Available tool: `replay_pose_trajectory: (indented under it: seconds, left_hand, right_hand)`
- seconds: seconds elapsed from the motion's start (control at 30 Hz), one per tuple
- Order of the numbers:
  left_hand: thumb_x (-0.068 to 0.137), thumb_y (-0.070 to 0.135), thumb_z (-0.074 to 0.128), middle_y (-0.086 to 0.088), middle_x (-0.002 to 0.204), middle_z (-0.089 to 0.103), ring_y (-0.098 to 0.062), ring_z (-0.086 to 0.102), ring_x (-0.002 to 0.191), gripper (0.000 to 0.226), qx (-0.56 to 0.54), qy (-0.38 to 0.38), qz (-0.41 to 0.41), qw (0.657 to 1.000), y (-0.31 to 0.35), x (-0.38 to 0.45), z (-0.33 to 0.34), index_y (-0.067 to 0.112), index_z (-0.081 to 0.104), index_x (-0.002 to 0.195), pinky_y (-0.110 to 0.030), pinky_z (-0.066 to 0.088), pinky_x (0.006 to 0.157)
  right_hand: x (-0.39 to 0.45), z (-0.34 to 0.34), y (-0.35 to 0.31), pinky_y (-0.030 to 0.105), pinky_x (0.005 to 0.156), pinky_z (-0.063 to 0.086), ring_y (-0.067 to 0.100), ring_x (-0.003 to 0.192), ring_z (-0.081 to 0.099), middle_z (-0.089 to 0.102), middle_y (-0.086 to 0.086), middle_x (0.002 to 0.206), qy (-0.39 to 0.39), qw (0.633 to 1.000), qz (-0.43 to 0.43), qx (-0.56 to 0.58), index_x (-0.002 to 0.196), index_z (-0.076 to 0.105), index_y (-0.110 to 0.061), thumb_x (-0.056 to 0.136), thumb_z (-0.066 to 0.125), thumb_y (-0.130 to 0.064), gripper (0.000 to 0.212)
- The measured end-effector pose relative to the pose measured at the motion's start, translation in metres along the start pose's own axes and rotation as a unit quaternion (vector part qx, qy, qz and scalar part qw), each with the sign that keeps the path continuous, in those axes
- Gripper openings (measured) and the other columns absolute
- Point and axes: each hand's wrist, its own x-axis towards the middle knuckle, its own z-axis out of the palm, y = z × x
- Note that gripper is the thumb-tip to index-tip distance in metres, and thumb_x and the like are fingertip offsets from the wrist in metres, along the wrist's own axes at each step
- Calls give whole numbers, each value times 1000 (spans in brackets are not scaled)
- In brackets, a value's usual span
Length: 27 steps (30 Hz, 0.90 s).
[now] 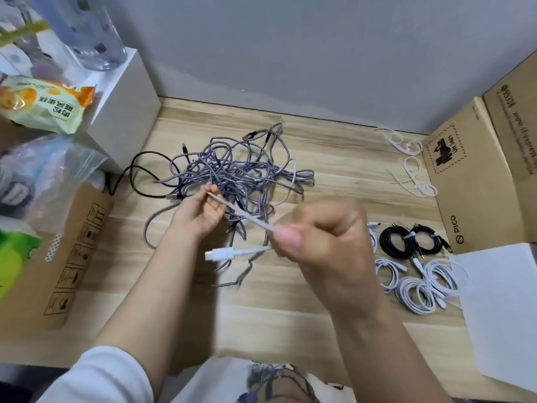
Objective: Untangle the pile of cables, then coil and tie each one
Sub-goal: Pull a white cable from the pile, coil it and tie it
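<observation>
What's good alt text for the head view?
Both hands hold a white cable stretched between them: left hand and right hand each pinch it above a tangled pile of grey braided cables on a wooden table. Coiled, tied cables lie at right.

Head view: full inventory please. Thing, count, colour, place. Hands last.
tangled cables: one pile, grey braided, table centre
black cable: 1, loose, left of pile
white cable: 1, held between both hands, plug hanging
black coils: 2, tied, right
white coils: several, tied, right front
cable ties: several, white, far right
cardboard boxes: 2, brown, left and right
snack bag: 1, orange-green, on white box
table: light wood
left hand: pinches white cable
right hand: grips white cable
</observation>
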Motion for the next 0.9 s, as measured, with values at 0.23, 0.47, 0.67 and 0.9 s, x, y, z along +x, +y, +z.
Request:
replay_pose_trajectory:
  seconds: [0.23,0.47,0.67,0.9]
  left_hand:
    - [100,27,37,15,55,64,4,64,57,30,71,-46,69,994,13,9,7,24,53,75,-26,42,73]
    - [53,47,86,15,97,70,-5,62,101,28,267,-280,108,916,-1,-40,25,30,73,72,-35,42,91]
    - [45,47,89,5,94,73,-8,67,83,47,330,-290,106,892,-25,-52,30,17,77,79,-21,51,71]
    - [97,29,37,2,83,65,-14,65,86,34,136,-158,-61,976,-13,-27,19,19,56,70,-31,54,74]
  right_hand:
    - [11,-12,3,14,46,28,1,42,32,41,-14,42,-3,996,63,-60,44,46,-27,74,63,-13,37]
    - [24,-30,60,16,60,43,-7,57,52,67,-3,80,180,938,206,-215,88,71,-15,88,61,-10,11]
    - [31,-24,87,47,83,51,15,76,62,64,-8,74,153,926,211,-273,86,64,-22,74,56,-48,30]
    - [24,-15,49,22,51,32,0,43,37,43,-12,39,183,946,152,-218,45,55,-16,86,65,-27,44]
